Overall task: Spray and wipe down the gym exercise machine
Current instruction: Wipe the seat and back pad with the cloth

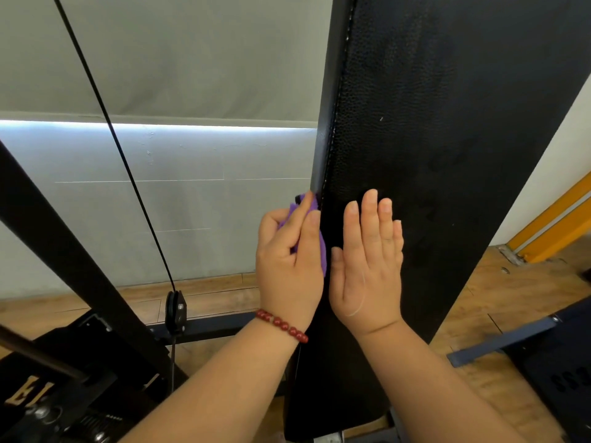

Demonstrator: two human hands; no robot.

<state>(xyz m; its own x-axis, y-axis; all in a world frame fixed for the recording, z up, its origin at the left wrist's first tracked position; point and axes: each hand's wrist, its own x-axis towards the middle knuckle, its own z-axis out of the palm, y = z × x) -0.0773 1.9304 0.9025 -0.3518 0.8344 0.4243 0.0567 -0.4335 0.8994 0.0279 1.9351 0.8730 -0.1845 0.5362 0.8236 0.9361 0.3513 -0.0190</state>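
A left hand (289,260), grip curled round a bunched purple cloth (322,251), presses the 9 o'clock edge of the machine's black pad (431,123); the right hand (367,266) lies flat alongside, holding nothing. Likely risks: cloth snagging the seam, the bracing palm sliding.

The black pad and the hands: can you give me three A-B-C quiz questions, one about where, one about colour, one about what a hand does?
1. Where is the purple cloth? A on the floor; B at the black pad's left edge; C on the cable.
2. What colour is the bracelet? A red; B green; C white.
3. How is the right hand? A a fist; B gripping a bottle; C flat, fingers straight.
B: the left hand holds it there. A: red beads circle the left wrist. C: it lies against the pad.
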